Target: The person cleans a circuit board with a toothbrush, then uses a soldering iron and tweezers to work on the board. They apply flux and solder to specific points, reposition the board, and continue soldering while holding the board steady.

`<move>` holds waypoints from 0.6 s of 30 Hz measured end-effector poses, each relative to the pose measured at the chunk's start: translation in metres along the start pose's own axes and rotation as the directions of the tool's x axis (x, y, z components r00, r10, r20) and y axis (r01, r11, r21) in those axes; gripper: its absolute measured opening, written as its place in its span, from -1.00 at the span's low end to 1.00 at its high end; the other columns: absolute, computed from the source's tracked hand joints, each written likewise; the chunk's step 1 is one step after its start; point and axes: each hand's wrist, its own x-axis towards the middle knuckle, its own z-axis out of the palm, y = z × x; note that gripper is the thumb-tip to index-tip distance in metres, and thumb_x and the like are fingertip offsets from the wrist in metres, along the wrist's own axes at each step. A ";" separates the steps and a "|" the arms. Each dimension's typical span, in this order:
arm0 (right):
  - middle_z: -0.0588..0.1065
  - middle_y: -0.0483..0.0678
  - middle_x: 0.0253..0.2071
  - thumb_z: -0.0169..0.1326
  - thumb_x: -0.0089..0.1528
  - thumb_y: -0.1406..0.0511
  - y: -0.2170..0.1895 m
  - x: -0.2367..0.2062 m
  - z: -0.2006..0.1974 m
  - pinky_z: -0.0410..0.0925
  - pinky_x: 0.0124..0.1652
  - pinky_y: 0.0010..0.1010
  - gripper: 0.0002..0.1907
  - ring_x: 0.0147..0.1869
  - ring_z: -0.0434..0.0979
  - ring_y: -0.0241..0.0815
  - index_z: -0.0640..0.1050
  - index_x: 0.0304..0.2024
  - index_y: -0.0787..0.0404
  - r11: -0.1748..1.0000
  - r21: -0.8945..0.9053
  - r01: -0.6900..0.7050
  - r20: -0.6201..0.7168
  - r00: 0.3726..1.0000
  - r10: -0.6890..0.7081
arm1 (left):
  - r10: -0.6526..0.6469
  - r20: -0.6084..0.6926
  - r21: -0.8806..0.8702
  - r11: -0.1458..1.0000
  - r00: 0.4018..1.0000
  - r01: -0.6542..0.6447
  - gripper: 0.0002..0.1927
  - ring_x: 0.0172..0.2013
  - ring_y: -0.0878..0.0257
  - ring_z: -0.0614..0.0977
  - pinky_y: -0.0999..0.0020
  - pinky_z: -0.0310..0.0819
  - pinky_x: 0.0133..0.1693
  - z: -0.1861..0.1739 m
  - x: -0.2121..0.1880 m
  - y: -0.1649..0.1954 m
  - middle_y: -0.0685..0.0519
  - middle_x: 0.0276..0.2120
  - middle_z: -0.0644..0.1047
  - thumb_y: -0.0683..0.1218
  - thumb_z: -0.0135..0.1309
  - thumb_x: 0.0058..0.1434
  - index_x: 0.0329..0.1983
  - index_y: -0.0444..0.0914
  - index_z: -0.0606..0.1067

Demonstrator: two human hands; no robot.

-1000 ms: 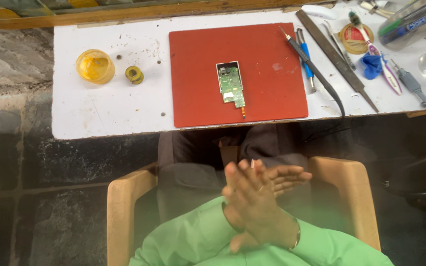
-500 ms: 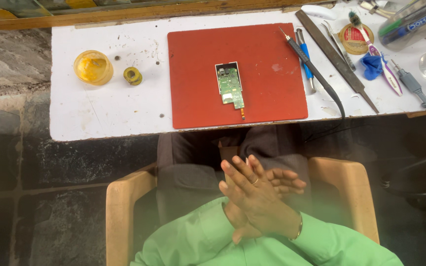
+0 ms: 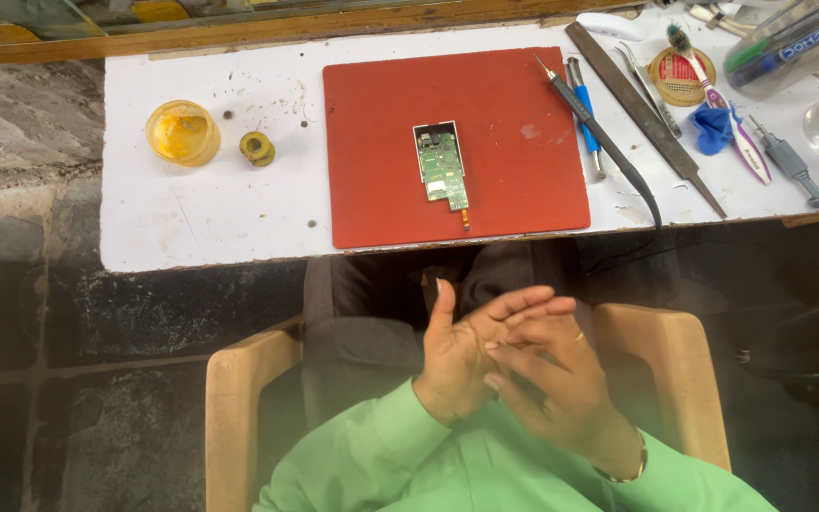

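Pressing together over the lap, the left hand (image 3: 462, 356) and right hand (image 3: 547, 384) lie palm to palm, fingers loose, holding nothing. Farther off, a green circuit board (image 3: 443, 167) lies on the red mat (image 3: 381, 142); a small yellow jar (image 3: 182, 133) holds yellow paste.

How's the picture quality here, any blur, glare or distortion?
Head view: even, soft light with hardly any shadow on the white table; circuit board and red mat are sharp; the hands, left and right, look slightly soft; the table edges bow a little from the wide lens; no strong glare.
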 end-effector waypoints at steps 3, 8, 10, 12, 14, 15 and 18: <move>0.47 -0.03 -0.10 0.34 0.03 0.37 0.011 -0.019 -0.008 0.39 -0.02 -0.23 -0.64 -0.02 0.49 -0.02 0.64 -0.10 0.20 0.998 -0.061 0.000 0.092 0.996 0.005 | 0.043 0.003 0.076 0.996 0.999 -0.043 0.15 0.37 -0.05 0.36 0.06 0.16 0.43 0.013 0.003 0.004 -0.27 0.32 0.38 0.60 -0.71 0.28 0.39 -0.42 0.27; 0.48 -0.02 -0.11 0.29 0.09 0.43 -0.004 0.004 -0.001 0.44 -0.14 -0.32 -0.69 -0.11 0.55 -0.06 0.63 -0.09 0.21 0.989 -0.143 0.019 0.002 1.000 -0.019 | 0.099 -0.050 0.309 0.948 0.994 -0.078 0.03 0.31 -0.01 0.42 0.06 0.19 0.43 0.021 0.002 0.004 -0.23 0.24 0.44 0.51 -0.71 0.42 0.29 -0.44 0.33; 0.51 -0.01 -0.12 0.26 0.12 0.44 -0.009 0.012 -0.001 0.45 -0.16 -0.33 -0.72 -0.14 0.57 -0.04 0.61 -0.10 0.22 0.985 -0.171 0.002 -0.071 0.997 -0.014 | 0.126 -0.041 0.414 0.905 0.991 -0.098 -0.05 0.28 -0.02 0.44 0.05 0.22 0.41 0.025 0.003 0.005 -0.23 0.23 0.45 0.44 -0.67 0.51 0.26 -0.46 0.35; 0.54 -0.02 -0.13 0.21 0.14 0.45 -0.011 0.015 -0.004 0.47 -0.14 -0.33 -0.76 -0.14 0.60 -0.05 0.60 -0.12 0.20 0.982 -0.180 -0.054 -0.144 0.989 0.028 | 0.096 -0.068 0.503 0.863 0.993 -0.049 -0.15 0.25 0.04 0.45 0.10 0.24 0.37 0.032 0.004 0.011 -0.19 0.20 0.46 0.37 -0.59 0.55 0.27 -0.43 0.36; 0.54 -0.02 -0.18 0.10 0.23 0.52 -0.007 0.019 -0.009 0.49 -0.15 -0.40 -0.81 -0.17 0.60 -0.15 0.60 -0.11 0.28 0.935 0.153 -0.321 -0.131 0.931 0.341 | 0.011 -0.141 0.570 0.819 0.990 0.072 -0.28 0.20 0.16 0.43 0.21 0.24 0.29 0.040 0.005 0.021 -0.12 0.16 0.44 0.30 -0.48 0.53 0.32 -0.34 0.37; 0.55 -0.01 -0.20 0.05 0.28 0.55 -0.004 0.023 -0.012 0.50 -0.15 -0.44 -0.81 -0.19 0.60 -0.20 0.60 -0.10 0.32 0.843 0.311 -0.439 -0.084 0.871 0.484 | 0.079 -0.086 0.620 0.784 0.993 -0.009 -0.38 0.14 0.13 0.43 0.18 0.27 0.27 0.043 0.007 0.028 -0.14 0.12 0.44 0.22 -0.35 0.54 0.30 -0.36 0.38; 0.54 0.05 -0.21 0.01 0.37 0.55 0.014 0.046 -0.022 0.47 -0.07 -0.44 -0.83 -0.15 0.55 -0.25 0.59 -0.04 0.44 0.577 0.655 -0.489 -0.019 0.752 0.658 | 0.303 0.069 0.853 0.477 0.950 -0.214 -0.62 0.08 0.07 0.46 0.13 0.34 0.23 0.052 0.012 0.054 -0.16 0.10 0.46 0.01 -0.04 0.51 0.19 -0.37 0.44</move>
